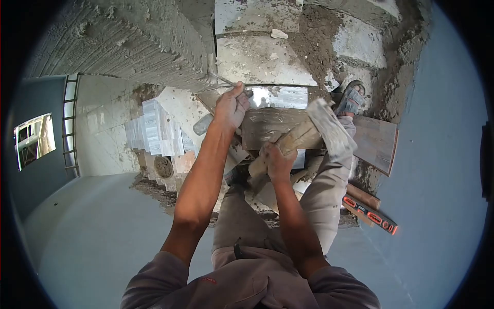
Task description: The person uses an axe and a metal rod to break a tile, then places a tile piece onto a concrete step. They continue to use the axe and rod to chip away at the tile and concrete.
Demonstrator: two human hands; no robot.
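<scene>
Head view, with the clock centred on the brown tile (260,133): where are the hands?

Left hand (231,108) at ten o'clock, over the tile's corner, fingers curled round a thin tool (222,79). Right hand (280,164) at six, closed on the handle of a mallet (332,131), whose pale head hangs at three.

What's crowding them?

At twelve, a glossy strip (288,97) lies just beyond the tile. Rubble (319,44) is heaped at one, a sandalled foot (354,97) stands at two, and a grey tile (373,140) lies at three, past the knee. Between four and five there's a spirit level (370,215).

And leftward?

Stacked tiles (157,129) at nine, a ladder (70,126) farther out, and rough mortar (118,46) at ten.

What can't you make out?

The mallet covers part of the brown tile's right side, and its handle's near end is blurred. Most of the thin tool's grip is hidden by the fingers. A rounded grey object (202,124) at nine, partly behind the left forearm, I can't identify. The dark round border cuts off the outer room.
</scene>
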